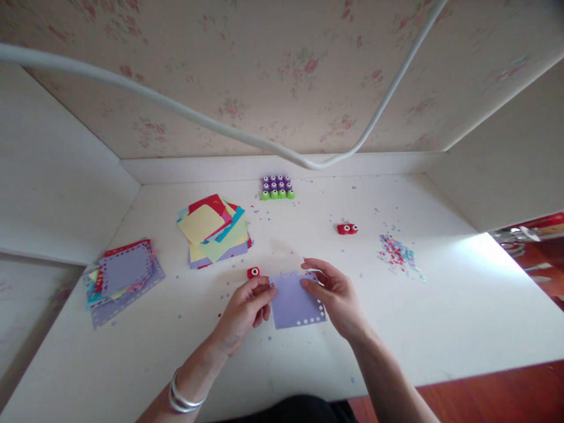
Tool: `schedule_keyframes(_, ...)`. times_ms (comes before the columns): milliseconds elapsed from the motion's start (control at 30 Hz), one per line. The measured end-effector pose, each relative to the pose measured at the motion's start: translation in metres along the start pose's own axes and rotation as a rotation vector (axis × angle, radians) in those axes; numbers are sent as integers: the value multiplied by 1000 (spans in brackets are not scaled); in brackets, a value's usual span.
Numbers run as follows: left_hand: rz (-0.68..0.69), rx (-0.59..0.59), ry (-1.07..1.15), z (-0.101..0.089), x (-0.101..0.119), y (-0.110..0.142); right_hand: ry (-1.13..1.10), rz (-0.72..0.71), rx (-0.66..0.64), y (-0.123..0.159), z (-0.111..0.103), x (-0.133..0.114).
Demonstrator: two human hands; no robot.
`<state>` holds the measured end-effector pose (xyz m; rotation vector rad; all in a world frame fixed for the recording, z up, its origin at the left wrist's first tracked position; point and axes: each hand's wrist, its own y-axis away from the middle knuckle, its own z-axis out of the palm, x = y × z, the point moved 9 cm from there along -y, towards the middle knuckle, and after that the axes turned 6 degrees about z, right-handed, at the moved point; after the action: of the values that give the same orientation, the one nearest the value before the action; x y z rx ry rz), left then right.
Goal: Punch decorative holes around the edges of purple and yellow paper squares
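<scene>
A square of purple paper (293, 308) is held between my two hands, low over the white table. Small punched holes run along its right and bottom edges. My left hand (249, 302) pinches its upper left corner between thumb and fingers. At the upper right, my right hand (328, 291) grips the sheet with the thumb on top and fingers behind. Just beyond my left hand sits a red craft punch (253, 272) with a white-and-black round button. Two more red punches (348, 229) stand side by side farther to the right.
Several purple and green punches (277, 187) stand in rows at the back. Loose coloured sheets (215, 232) lie left of centre; punched sheets (126, 273) are stacked at far left. Paper confetti (397, 252) is heaped at right. A white cable (247, 138) hangs across the view.
</scene>
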<state>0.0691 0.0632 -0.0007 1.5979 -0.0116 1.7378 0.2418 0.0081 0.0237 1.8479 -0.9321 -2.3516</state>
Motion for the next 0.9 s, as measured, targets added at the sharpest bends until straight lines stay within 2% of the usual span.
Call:
schedule_keyframes(200, -3, -19, -73, 0, -1, -1, 12, -28, 23, 1, -2, -2)
schedule_keyframes(367, -80, -34, 89, 2, -11, -1, 74, -112, -10, 7, 1, -8)
schedule_keyframes(500, -138, -112, 167, 10, -15, 1, 144, -207, -38, 15, 4, -20)
schedule_keyframes(567, -131, -123, 150, 11, -13, 1, 161, -259, -58, 19, 6, -27)
schedule_keyframes(733, -78, -55, -20, 6, -4, 3, 178, -354, -109, 29, 13, -39)
schedule_keyframes(900, -52, -66, -32, 8, -2, 6, 156, -357, -150, 34, 17, -43)
